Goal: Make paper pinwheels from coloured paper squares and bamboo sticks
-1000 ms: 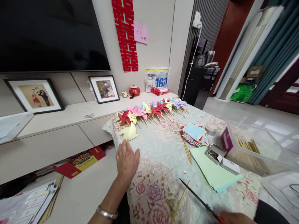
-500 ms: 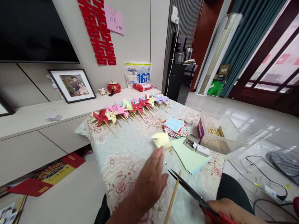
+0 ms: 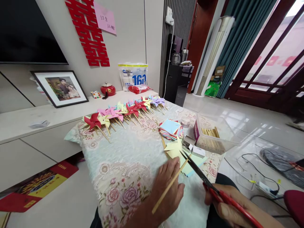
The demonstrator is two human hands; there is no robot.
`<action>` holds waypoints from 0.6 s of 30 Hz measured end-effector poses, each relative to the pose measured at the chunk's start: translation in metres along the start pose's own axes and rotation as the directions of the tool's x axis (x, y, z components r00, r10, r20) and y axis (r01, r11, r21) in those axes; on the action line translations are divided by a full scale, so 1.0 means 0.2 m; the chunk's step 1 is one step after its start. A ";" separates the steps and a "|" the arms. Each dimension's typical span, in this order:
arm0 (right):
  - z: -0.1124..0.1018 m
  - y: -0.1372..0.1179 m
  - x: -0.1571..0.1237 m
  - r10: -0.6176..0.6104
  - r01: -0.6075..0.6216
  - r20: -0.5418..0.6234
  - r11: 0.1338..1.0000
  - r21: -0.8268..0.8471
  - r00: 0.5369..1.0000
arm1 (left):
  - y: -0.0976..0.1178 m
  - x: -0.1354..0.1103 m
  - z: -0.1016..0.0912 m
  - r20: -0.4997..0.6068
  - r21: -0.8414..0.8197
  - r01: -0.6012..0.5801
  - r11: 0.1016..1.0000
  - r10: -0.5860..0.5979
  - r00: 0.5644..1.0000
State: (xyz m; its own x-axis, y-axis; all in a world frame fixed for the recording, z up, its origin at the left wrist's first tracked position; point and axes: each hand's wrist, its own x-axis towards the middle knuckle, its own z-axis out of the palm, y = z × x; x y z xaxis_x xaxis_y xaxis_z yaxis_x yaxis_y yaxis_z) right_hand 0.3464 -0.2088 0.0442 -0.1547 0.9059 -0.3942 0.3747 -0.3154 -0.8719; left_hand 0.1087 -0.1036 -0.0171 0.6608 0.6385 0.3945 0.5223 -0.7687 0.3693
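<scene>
My left hand [image 3: 167,186] lies palm down with fingers stretched forward. Its fingertips meet the lower edge of a pale yellow paper pinwheel [image 3: 175,146], which overlaps sheets of light green paper [image 3: 196,161]. In my right hand [image 3: 229,199] are red-handled scissors [image 3: 201,175], their dark blades pointing at the pinwheel. A thin wooden stick [image 3: 166,191] slants across the back of my left hand, its upper end at the blades; whether they grip it I cannot tell. Beside the pinwheel sits a small open box [image 3: 188,143] of metal pins.
Finished pinwheels [image 3: 133,109] on sticks line the table's far side. Coloured paper squares [image 3: 171,127] are stacked near a clear bin [image 3: 228,139] holding many sticks. Two sticks [image 3: 163,143] lie beside the pinwheel. The floral tablecloth [image 3: 118,164] covers the table. Cables [image 3: 251,164] lie on the floor.
My left hand has moved right, and the pinwheel has shifted onto the green paper, uncovering sticks. The scissors and slanted stick have moved forward, the stick now over my left hand. The view has turned slightly.
</scene>
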 end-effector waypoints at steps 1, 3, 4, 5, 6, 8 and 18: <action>-0.01 -0.01 0.02 -0.028 0.028 0.002 1.000 0.014 1.000 | 0.00 0.00 0.00 -0.015 0.022 -0.011 1.000 0.012 1.000; -0.01 -0.03 0.06 -0.089 0.087 0.027 0.995 0.058 0.996 | -0.02 -0.01 0.00 -0.036 0.097 -0.086 0.992 0.090 0.995; 0.00 -0.04 0.08 -0.109 0.105 0.045 0.991 0.083 0.993 | -0.03 -0.01 0.01 -0.037 0.139 -0.135 0.981 0.141 0.989; 0.00 -0.06 0.10 -0.121 0.114 0.067 0.988 0.105 0.990 | -0.03 0.00 0.02 -0.027 0.173 -0.177 0.969 0.184 0.983; 0.01 -0.07 0.11 -0.128 0.116 0.087 0.986 0.123 0.988 | -0.04 0.01 0.03 -0.006 0.195 -0.211 0.958 0.216 0.976; 0.02 -0.09 0.13 -0.128 0.113 0.098 0.983 0.143 0.987 | -0.04 0.03 0.05 0.042 0.200 -0.261 0.945 0.258 0.965; -0.02 -0.12 0.17 -0.073 0.070 0.011 0.989 0.131 0.997 | -0.05 0.06 0.07 0.082 0.100 -0.358 0.928 0.351 0.933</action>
State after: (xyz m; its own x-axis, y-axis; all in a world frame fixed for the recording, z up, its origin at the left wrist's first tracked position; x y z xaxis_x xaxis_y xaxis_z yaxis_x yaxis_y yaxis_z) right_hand 0.3362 -0.1696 0.0531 -0.1916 0.9232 -0.3331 0.2396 -0.2851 -0.9281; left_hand 0.1197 -0.0885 -0.0278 0.8439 0.3225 0.4287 0.3017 -0.9461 0.1177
